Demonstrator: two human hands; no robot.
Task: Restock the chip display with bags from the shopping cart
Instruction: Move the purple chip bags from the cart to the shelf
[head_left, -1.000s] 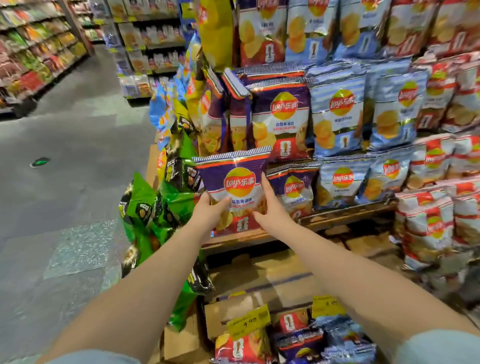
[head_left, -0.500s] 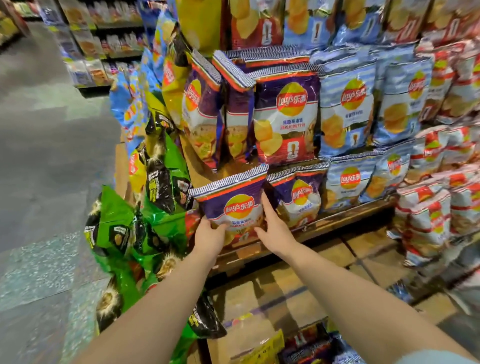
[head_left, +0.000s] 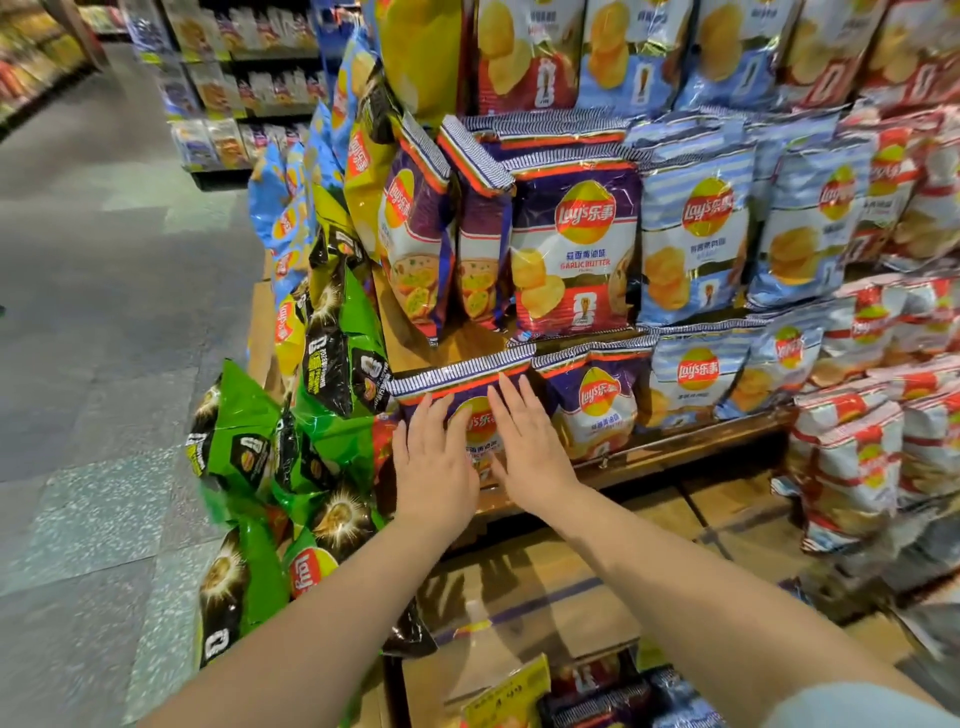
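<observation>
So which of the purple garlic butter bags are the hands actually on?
The leftmost purple bag on the lower shelf. The left hand and right hand lie flat on its front; the neighbouring purple bag and those on the shelf above go untouched.

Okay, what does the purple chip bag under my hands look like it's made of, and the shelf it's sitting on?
The purple bag looks like thin glossy plastic film, possibly foil-lined: its surface shines, wrinkles, and ends in a flat crimped top seal. Both the left hand and right hand rest flat on it. The shelf looks like brown wood with a dull finish, though it could be wood-look board.
</observation>
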